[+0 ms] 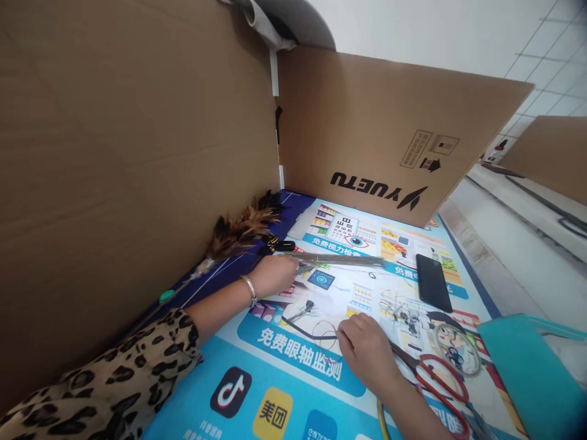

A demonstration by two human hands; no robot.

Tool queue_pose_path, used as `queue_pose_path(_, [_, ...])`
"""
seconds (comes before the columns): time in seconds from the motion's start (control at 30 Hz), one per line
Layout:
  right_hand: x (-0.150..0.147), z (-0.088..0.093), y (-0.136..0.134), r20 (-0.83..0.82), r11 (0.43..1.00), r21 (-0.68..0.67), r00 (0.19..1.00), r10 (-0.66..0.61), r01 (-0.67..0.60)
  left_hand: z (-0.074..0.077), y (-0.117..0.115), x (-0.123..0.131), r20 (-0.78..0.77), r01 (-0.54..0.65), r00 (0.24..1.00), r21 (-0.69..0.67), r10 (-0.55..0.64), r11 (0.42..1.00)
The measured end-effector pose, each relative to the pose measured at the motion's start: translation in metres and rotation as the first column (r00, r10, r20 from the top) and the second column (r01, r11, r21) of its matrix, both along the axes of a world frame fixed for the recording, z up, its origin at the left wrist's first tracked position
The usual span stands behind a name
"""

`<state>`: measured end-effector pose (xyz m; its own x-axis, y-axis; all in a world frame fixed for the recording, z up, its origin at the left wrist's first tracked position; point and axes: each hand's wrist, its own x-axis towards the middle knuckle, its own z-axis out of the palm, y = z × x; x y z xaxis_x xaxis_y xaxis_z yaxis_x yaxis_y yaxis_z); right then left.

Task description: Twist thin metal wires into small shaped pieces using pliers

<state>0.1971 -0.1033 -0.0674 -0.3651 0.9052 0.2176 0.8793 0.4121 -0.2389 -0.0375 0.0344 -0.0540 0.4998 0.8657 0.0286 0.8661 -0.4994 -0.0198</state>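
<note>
- Left hand (277, 275): at the left end of the wire bundle (351, 260), on the far part of the table (215, 348); fingertips hidden, grip cannot be told.
- Right hand (364, 348): nearer, fingers curled, thin wire loop (326, 330) at the fingertips; whether pinched cannot be told.
- Risk: the bundle could fan out if tugged unevenly from one end.
- Risk: the loop could snag on the wire tangle (403, 313) to its right.
- Risk: the right forearm, close beside the red-handled scissors (443, 382), could nudge them.
- Count: one bundle, one tangle (strands uncountable), one scissors, one black phone (433, 282), one feather stick (245, 226), one teal case (527, 366).
</note>
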Motion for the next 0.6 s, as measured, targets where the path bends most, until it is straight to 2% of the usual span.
queue_pose_path(0.47, [-0.0014, 0.0036, 0.0011, -0.017, 0.999, -0.042, 1.000, 0.003, -0.004, -0.0034, 0.0000, -0.0020, 0.044, -0.011, 0.999, -0.013, 0.012, 1.000])
queue_pose_path(0.6, [-0.0013, 0.0042, 0.0011, -0.013, 0.999, -0.031, 1.000, 0.009, -0.009, -0.0028, 0.0008, -0.0037, 0.031, 0.049, 0.998, 0.004, -0.049, 0.999])
